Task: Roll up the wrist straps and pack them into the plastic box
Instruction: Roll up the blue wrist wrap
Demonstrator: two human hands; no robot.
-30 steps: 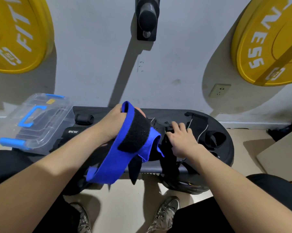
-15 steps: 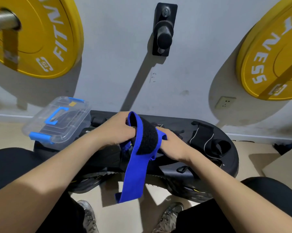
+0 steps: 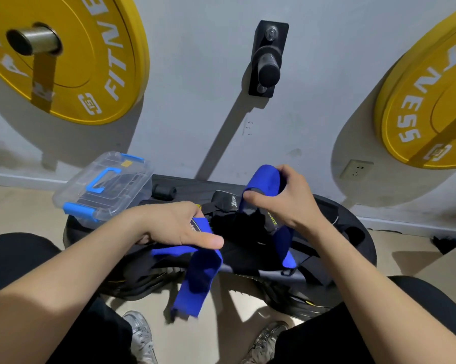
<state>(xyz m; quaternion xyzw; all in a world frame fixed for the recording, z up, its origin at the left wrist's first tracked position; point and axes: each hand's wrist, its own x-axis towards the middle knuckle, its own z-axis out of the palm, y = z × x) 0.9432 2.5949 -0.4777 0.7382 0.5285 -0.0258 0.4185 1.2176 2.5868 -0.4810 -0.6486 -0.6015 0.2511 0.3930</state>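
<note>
While left hand (image 3: 174, 227) grips blue strap (image 3: 198, 279), right hand (image 3: 287, 200) pinches blue loop (image 3: 265, 177).

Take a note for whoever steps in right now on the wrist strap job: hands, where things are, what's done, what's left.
Left hand: grips a blue strap; its tail hangs off the front of the bench.
Right hand: pinches a blue loop lifted above the bench. I cannot tell whether it is the same strap.
Black straps: loose in a heap between the hands.
Plastic box: on the bench's left end, lid on.
Done: nothing in hand is rolled yet.
Left: roll the blue and black straps, open the box, pack them in.
</note>
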